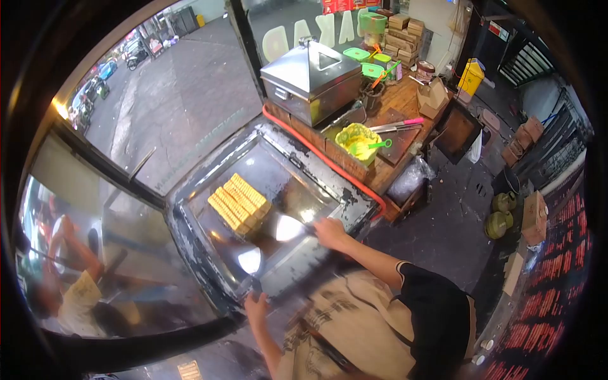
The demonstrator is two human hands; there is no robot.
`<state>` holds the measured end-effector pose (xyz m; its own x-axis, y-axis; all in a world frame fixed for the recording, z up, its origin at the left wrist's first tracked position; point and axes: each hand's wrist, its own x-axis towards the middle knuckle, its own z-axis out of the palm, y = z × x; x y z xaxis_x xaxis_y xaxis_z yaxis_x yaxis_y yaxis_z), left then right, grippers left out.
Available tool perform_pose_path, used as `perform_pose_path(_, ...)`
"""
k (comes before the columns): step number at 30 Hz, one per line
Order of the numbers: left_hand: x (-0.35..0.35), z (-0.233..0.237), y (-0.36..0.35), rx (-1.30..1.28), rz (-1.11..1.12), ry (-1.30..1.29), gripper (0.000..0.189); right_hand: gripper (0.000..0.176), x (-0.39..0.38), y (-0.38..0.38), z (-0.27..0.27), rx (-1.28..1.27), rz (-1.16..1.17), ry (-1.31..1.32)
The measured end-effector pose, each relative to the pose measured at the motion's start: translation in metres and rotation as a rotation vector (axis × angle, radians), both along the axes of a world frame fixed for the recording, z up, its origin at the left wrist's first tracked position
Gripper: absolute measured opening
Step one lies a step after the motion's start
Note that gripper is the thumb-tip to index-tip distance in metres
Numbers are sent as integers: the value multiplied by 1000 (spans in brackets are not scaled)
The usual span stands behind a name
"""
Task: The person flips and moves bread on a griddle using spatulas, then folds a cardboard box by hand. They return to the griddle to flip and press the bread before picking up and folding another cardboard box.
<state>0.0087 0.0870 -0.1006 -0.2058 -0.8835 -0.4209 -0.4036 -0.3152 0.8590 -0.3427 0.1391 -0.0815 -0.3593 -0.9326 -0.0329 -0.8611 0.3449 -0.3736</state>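
Note:
Two golden, ridged bread-like blocks [239, 201] lie side by side on the flat metal griddle [297, 174]. My left hand [256, 307] is closed round the handle of a spatula [249, 259], its shiny blade resting near the griddle's front edge. Closed on a second spatula [289, 228], my right hand [329, 233] is at the right side of the griddle. Both blades are close to the blocks but apart from them. Glare whitens the two blades.
A steel box with a peaked lid [316, 76] stands behind the griddle. On the wooden counter [396, 161] are a yellow-smeared tub [358, 142] with a green utensil and a pink-handled knife [399, 125]. A red hose [323, 164] runs along the griddle's edge. Glass panels [126, 253] stand left.

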Motion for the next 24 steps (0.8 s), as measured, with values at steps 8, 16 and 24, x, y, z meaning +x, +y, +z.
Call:
perform_pose_path(8,-11,-9,16,-363,-31,-228,28,21,-117,-8,164,-247,229,-234)
perform_pose_path(16,-112,224,-13,-754,67,18,10,16,-204,-51,446,-1077,348,161)
perform_pose_path(24,-182,357,22,-973,-17,30,13,42,-228,-152,683,-1299,453,415)
